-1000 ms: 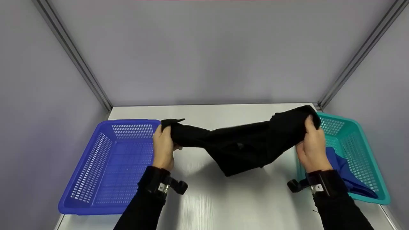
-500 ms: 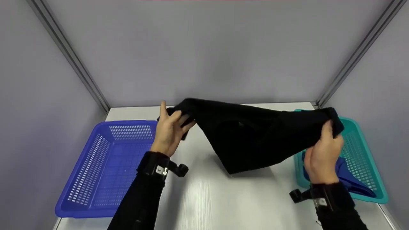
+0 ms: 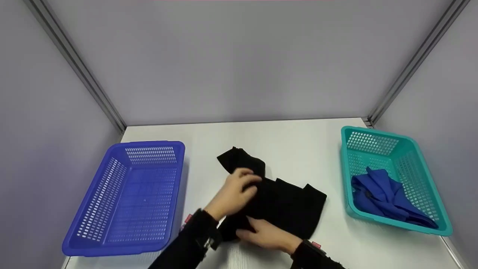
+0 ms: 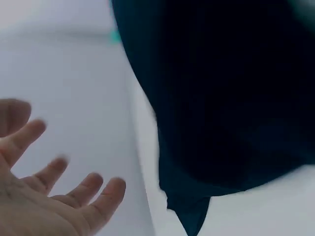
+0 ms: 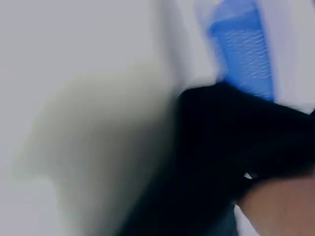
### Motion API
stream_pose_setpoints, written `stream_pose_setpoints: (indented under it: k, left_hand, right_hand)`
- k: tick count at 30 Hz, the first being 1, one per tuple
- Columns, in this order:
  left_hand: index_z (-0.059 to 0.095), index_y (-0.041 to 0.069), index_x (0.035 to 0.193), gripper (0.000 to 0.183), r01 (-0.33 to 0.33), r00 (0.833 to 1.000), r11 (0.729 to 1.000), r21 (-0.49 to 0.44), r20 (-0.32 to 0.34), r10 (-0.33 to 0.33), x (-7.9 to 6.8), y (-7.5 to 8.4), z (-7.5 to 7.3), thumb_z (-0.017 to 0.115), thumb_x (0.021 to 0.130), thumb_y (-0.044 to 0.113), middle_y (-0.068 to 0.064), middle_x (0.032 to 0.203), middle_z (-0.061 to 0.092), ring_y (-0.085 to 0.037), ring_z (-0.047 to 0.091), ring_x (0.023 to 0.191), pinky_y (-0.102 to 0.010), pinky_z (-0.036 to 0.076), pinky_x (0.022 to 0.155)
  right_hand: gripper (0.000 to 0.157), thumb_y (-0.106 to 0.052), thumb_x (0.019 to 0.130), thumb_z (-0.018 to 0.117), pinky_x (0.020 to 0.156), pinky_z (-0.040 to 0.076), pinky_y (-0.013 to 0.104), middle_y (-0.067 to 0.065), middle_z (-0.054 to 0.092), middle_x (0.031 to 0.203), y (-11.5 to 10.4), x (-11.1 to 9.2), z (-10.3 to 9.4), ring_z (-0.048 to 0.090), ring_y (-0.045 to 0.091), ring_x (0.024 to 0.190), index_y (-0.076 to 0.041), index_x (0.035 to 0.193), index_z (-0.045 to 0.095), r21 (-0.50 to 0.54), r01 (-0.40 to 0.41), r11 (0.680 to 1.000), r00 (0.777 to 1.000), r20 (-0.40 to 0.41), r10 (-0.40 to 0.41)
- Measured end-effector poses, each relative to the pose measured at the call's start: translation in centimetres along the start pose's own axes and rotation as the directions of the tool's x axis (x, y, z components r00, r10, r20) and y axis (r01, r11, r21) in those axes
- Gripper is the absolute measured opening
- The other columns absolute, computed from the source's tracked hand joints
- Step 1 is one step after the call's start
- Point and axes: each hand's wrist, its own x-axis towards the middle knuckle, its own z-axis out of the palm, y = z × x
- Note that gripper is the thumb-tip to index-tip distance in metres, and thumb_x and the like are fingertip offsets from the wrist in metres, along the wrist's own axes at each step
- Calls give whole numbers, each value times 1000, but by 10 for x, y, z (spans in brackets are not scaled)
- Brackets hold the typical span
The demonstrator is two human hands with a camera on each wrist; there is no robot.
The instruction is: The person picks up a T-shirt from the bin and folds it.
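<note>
A black garment [image 3: 291, 205] lies rumpled on the white table in the head view, one part sticking out toward the back left. Over its left part is my left hand [image 3: 233, 192], fingers loosely bent and nothing between them. The left wrist view shows that hand's fingers [image 4: 110, 196] spread, apart from the dark cloth [image 4: 221, 108]. My right hand [image 3: 269, 235] is at the garment's near edge and seems to pinch it between thumb and fingers; some fingertips are hidden. Black cloth [image 5: 221, 142] fills much of the blurred right wrist view, beside part of the right hand [image 5: 280, 206].
A blue basket [image 3: 179, 160] stands at the left, only its bare bottom showing inside. At the right, a teal basket [image 3: 433, 179] holds a crumpled blue cloth [image 3: 384, 194]. Grey walls [image 3: 246, 63] enclose the table's back and sides.
The black garment, earlier stretched in the air between both hands, is down on the table. Both hands have come together near its near left part, and the left hand has let go.
</note>
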Motion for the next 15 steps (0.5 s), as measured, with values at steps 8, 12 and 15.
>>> stream_pose_setpoints:
  k: [8, 12, 15]
  left_hand:
    - [39, 18, 155, 74, -190, 968, 852, 488, 236, 81, -58, -25, 80, 72, 91, 33, -8, 150, 48, -34, 52, 134, -48, 47, 109]
    - [40, 31, 155, 72, -255, 949, 688, 679, 313, 43, -71, -51, 93, 72, 91, 39, -1, 143, 56, -28, 56, 129, -45, 50, 103]
    - [52, 32, 142, 56, -250, 964, 590, 768, 254, 77, -67, -69, 86, 73, 90, 30, 2, 126, 60, -22, 59, 116, -43, 53, 90]
  right_hand:
    - [63, -45, 102, 57, 117, 6, 74, 10, 29, 167, 66, -9, -57, 20, 39, 154, -17, 156, 43, -422, 26, 906, 998, 57, -1]
    - [58, -39, 105, 54, 114, 17, 75, 11, 33, 165, 95, -26, -80, 27, 42, 151, -16, 157, 41, -614, -110, 781, 991, -128, 40]
    - [61, -40, 103, 58, 111, 29, 73, 11, 36, 164, 109, -36, -86, 34, 44, 147, -17, 157, 42, -674, -235, 701, 959, -276, 55]
